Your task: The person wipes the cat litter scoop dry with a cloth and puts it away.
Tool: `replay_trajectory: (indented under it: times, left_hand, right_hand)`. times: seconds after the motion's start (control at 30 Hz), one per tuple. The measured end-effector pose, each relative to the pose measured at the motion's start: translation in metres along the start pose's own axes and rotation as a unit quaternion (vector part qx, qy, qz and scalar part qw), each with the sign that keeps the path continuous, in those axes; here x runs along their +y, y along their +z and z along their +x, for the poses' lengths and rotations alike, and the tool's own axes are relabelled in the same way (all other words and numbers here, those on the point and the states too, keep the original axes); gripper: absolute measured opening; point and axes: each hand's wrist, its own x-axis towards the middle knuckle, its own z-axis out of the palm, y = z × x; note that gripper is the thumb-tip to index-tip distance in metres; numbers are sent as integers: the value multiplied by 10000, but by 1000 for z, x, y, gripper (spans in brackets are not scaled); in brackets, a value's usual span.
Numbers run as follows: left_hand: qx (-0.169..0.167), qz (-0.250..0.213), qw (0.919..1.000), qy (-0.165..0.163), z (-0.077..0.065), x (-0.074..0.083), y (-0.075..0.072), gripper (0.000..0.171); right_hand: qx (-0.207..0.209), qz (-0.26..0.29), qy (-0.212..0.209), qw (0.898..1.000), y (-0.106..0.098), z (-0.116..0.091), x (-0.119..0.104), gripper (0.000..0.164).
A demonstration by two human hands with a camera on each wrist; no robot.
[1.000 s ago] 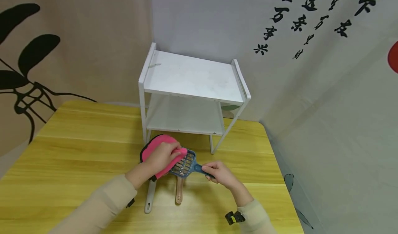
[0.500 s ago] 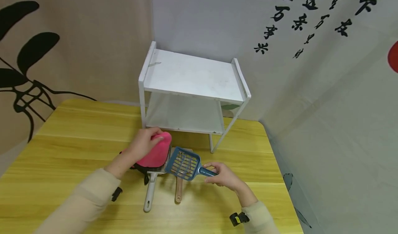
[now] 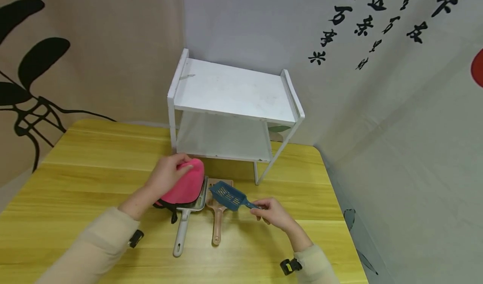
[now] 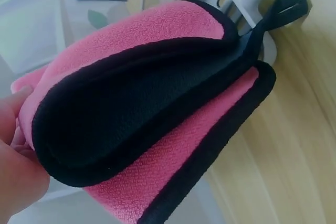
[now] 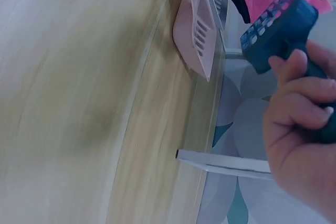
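My left hand (image 3: 164, 177) pinches a pink cloth (image 3: 188, 185) with black edging, held above the head of a grey litter scoop (image 3: 181, 233). In the left wrist view the cloth (image 4: 142, 38) hangs folded, its dark side and black loop showing. My right hand (image 3: 275, 214) grips the handle of a blue slotted litter scoop (image 3: 228, 196). Its head is tilted above a pinkish-tan litter scoop (image 3: 217, 227) on the table. In the right wrist view, fingers curl round the blue handle, and the cloth is apart from that scoop.
A white two-tier shelf (image 3: 234, 92) stands at the back of the wooden table (image 3: 102, 179), just behind the scoops. Fabric with plant prints and black characters hangs behind and to the right.
My left hand has drawn the cloth leftward off the blue scoop, uncovering it and the grey scoop's head. My right hand has moved slightly right and tilted the blue scoop.
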Motion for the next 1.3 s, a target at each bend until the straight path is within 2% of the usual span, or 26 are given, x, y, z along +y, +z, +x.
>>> replay_trajectory:
  times: [0.1,0.27,0.43,0.57,0.7,0.9,1.13,1.3]
  left_hand:
    - [-26,-2,10000,1,-2,6,5,11]
    - [-426,-373,9984,87,-8,23,22,9]
    - [-843,-542,9935,542,-18,36,42,7]
    - [-1042,-416,9895,916,-24,43,53,8]
    - [-806,-6,9900,1158,-27,44,57,8]
    - [-447,221,9948,884,-23,36,55,12]
    - [-251,56,9974,671,-15,26,46,12]
    - [276,-265,9984,406,-12,17,40,9]
  right_hand:
    - [-28,205,181,9996,3,1,-4,36]
    - [-174,600,436,9971,12,7,-12,36]
    - [-142,960,663,9931,20,11,-19,37]
    - [-51,1031,654,9925,23,12,-23,36]
    - [-44,1046,630,9925,24,11,-26,34]
    - [67,979,631,9932,21,8,-29,34]
    - [-97,1018,599,9930,14,5,-29,37]
    - [-466,1169,386,9913,7,2,-21,42]
